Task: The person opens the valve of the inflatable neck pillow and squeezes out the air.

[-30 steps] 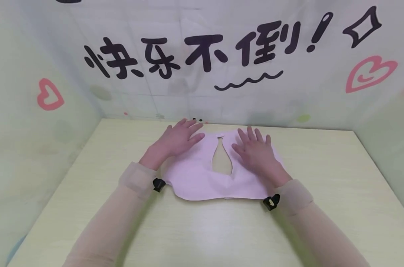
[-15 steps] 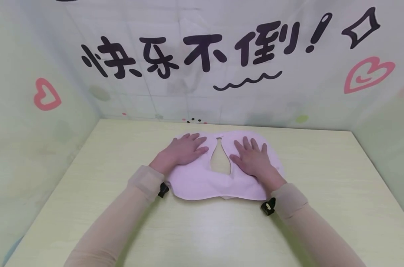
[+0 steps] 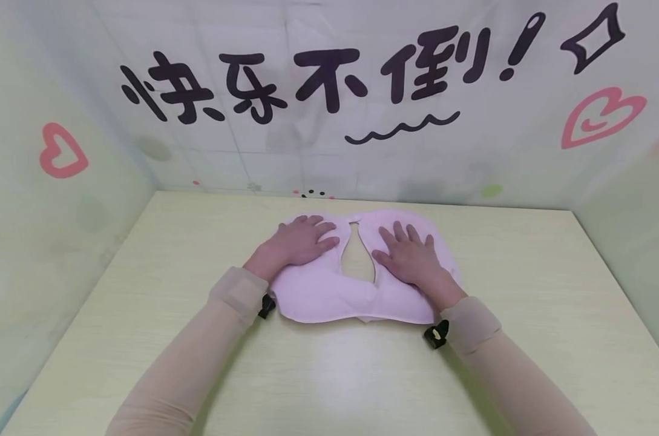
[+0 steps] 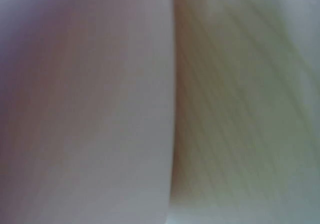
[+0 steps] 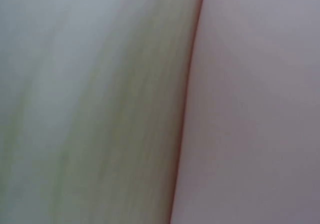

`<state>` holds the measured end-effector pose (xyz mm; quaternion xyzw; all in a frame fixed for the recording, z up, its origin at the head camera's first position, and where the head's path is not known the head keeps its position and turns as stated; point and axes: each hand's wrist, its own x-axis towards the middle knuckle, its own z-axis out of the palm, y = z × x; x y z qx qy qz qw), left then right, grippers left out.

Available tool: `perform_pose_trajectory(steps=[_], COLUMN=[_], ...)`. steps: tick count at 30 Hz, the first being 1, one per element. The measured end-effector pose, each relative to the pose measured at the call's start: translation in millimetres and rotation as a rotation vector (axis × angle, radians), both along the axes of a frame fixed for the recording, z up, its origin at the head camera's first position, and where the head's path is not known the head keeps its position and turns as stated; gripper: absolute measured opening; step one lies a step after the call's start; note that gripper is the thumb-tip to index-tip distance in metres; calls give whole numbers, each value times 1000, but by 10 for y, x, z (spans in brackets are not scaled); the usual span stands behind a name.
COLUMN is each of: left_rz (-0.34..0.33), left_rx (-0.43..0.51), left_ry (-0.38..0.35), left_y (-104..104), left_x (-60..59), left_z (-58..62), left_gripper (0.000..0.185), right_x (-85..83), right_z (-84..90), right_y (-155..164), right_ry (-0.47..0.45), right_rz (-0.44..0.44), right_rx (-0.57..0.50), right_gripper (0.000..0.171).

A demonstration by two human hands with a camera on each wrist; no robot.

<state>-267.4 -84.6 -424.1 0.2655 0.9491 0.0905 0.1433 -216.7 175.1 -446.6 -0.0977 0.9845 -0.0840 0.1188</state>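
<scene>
Head view: pink cloth (image 3: 329,297) lies flat on the table (image 3: 525,339), centre, toward 12 o'clock. Left hand (image 3: 299,242) and right hand (image 3: 411,257) press on it palms down, fingers straight, apart, either side of its cutout. Wrist views: blurred, only cloth edge against table.

Left sleeve: long, close-fitting beige sleeve (image 3: 198,357) of thin, smooth fabric, running from the near edge of the head view to the wrist.
Left cuff: wider beige band (image 3: 238,293) at the wrist, slightly paler than the sleeve.
Left wrist device: small black clip-like unit (image 3: 266,306) under the cuff.
Right sleeve: matching long beige sleeve (image 3: 520,381).
Right cuff: same beige band (image 3: 471,324).
Right wrist device: small black unit (image 3: 436,334) with a pale mark on it.
Hands: left hand (image 3: 299,242) and right hand (image 3: 411,257) are bare, no rings or gloves.
</scene>
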Motion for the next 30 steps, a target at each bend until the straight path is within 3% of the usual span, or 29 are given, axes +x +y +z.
perform_pose_trajectory(steps=[8,12,15,21,25,30], left_rz=[11,40,65,38,12,12], left_rx=[15,105,175,162,158,109], left_ry=[-5,-45,-29,106,104,54], left_y=[4,-46,-108,-109,-67,-48], left_x=[16,-21,-17,167,280,355], left_z=[24,-1,2,121,199,162], left_gripper=[60,61,64,65,62,59], right_x=[4,-7,7,146,211,253], right_z=[13,27,55,141,206,190], right_y=[4,-3,-24,-42,-22,13], right_ry=[-7,-19,-20,61,87,86], right_rz=[6,13,21,73,77,68], right_rx=[-22,-19,-11,-1,-39,-84], right_gripper=[69,69,69,68,67,67])
